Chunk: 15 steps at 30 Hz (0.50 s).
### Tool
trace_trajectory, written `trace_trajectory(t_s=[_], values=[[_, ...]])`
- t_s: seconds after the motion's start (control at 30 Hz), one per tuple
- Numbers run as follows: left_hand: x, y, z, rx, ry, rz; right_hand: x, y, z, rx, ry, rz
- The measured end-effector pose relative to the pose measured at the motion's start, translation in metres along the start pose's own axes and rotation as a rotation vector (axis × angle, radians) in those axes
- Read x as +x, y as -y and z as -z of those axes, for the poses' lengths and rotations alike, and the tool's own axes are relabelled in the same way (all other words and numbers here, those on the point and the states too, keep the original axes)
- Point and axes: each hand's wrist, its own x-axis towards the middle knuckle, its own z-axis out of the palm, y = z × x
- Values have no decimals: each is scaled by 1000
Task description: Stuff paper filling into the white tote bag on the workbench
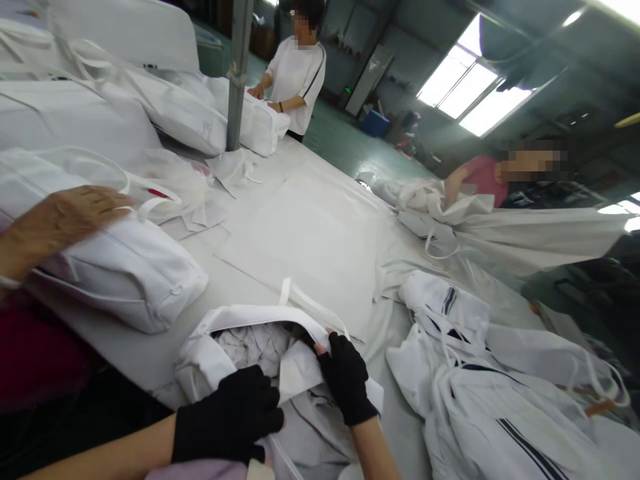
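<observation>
An open white bag [200,360] lies at the table's near edge, with crumpled pale filling [255,347] showing inside it. My right hand [347,380], in a black fingerless glove, is closed on the bag's right rim, thumb and fingers on the white edge. My left hand [230,413], gloved the same way, rests over the near side of the opening with its fingers bent; what they hold, if anything, is hidden. A white strap [310,303] stands up behind the bag.
At the left, another person's hand [75,220] rests on a stuffed white bag [140,267]. More white bags [505,413] are heaped at the right. A metal post [239,73] rises from the table [300,227]. Two people [300,73] work farther back.
</observation>
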Motion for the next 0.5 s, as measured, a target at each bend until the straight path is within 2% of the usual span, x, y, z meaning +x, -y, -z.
trace_trajectory(t_s=[0.07, 0.17, 0.3, 0.33, 0.4, 0.5], values=[[-2, -4, -9, 34, -6, -26, -5, 5, 1, -21, 23, 50], [-3, -2, -25, 3, -56, 9, -21, 13, 3, -94, 30, 140], [0, 3, -36, -169, -70, 193, -61, 41, 4, -184, 5, 173], [2, 4, -36, -272, -73, 280, -69, 50, 5, -164, 8, 163], [6, 7, -33, -559, -96, 544, -77, 62, 7, -84, -3, 99], [9, 16, -26, -1144, -268, 1011, -78, 62, 19, 248, -88, -107]])
